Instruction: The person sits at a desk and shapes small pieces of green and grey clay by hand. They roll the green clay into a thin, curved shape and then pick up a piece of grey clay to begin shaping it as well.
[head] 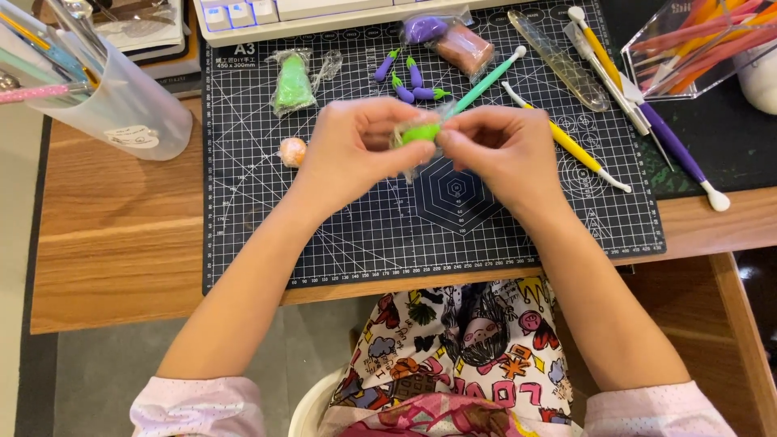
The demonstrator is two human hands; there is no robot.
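Wooden counter (pixel 121 243) w/ a dark gridded cutting mat (pixel 324 235) on top, seen from above. Both hands meet over the mat's middle: left hand (pixel 356 150) & right hand (pixel 498 150) pinch a small lump of bright green clay (pixel 421 132) between thumbs & fingertips, fingers closed narrow around it; some clear wrap seems to cling to the lump. Right hand also has a teal modelling tool (pixel 486 81) tucked in it, ball tip pointing up-right.

Just behind the hands: four little purple clay eggplants (pixel 407 81) w/ green tops, lying close together. Behind those, a bagged purple clay piece (pixel 425 29) touching a bagged brown clay block (pixel 464 48). Left of the eggplants, a wrapped green clay chunk (pixel 292 83); nearer the left hand, a small orange clay ball (pixel 292 150) in wrap.

Right of the right hand, a yellow tool (pixel 571 146) lies diagonal on the mat; further right a purple-handled tool (pixel 676 150) & a clear plastic tool (pixel 558 58). Far right corner: clear box (pixel 647 77) of orange/pink sticks. Far left: frosted cup (pixel 121 105) holding pens. White keyboard (pixel 324 16) along the top edge.
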